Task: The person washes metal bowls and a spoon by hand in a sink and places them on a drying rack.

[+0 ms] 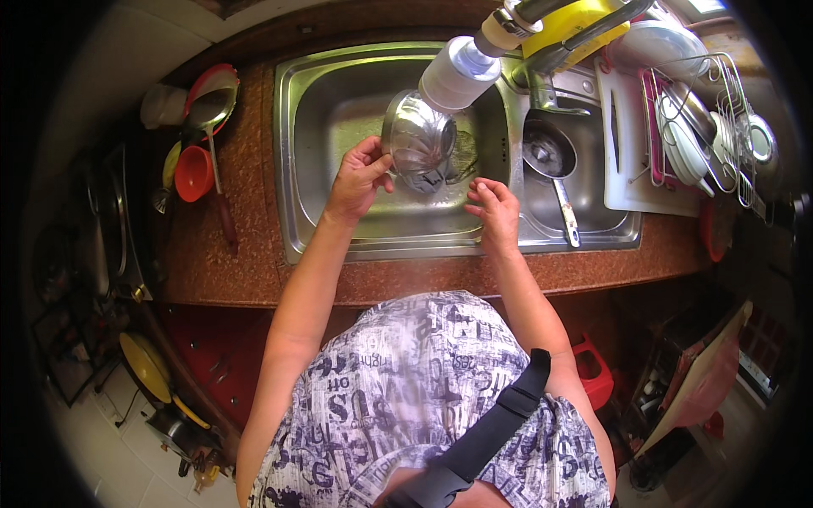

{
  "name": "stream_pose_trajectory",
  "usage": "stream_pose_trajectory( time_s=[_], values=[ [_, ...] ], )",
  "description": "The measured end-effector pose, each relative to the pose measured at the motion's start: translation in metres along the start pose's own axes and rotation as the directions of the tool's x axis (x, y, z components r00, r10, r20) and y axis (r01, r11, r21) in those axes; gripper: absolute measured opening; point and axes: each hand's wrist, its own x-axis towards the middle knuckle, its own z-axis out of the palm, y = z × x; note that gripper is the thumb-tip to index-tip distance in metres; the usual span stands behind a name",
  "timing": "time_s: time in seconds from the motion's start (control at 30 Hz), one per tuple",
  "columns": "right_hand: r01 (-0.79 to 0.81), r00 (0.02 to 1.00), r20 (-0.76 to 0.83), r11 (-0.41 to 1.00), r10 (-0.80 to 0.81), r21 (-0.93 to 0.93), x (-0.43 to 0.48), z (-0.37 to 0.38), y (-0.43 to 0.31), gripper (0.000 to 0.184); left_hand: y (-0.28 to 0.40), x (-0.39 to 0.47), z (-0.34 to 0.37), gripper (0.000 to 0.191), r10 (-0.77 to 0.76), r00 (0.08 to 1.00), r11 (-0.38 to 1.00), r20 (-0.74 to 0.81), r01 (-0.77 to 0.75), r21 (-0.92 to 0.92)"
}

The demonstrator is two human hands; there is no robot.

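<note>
My left hand [362, 179] grips the rim of a clear glass bowl [416, 143], tilted on its side over the large basin of a stainless steel sink [336, 209]. A white tap filter [458, 73] hangs just above the bowl and hides part of its upper edge. To the right of the bowl, my right hand [494, 213] hovers over the basin's front edge with fingers slightly curled, holding nothing. Something wet and dark lies on the basin floor behind the bowl; I cannot tell what it is.
A small saucepan [549, 149] sits in the right basin. Right of it are a white cutting board [622, 146] and a wire dish rack [727, 127] with plates. On the left counter lie a metal ladle [219, 165] and a red bowl [194, 173]. A yellow container [575, 32] stands behind the tap.
</note>
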Motion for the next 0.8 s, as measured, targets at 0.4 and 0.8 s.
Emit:
stream_pose_trajectory(
  time_s=[0.4,0.8],
  values=[
    [0.189,0.980,0.099,0.965,-0.174,-0.181,-0.006,0.027,-0.001,0.024,0.004,0.027,-0.016,0.018,-0.015,0.988,0.871,-0.151,-0.061,-0.487],
    [0.436,0.888,0.113,0.736,-0.447,-0.518,-0.016,0.026,-0.005,0.046,-0.009,0.038,0.034,0.011,-0.171,0.969,0.903,-0.177,0.082,-0.423]
  ],
)
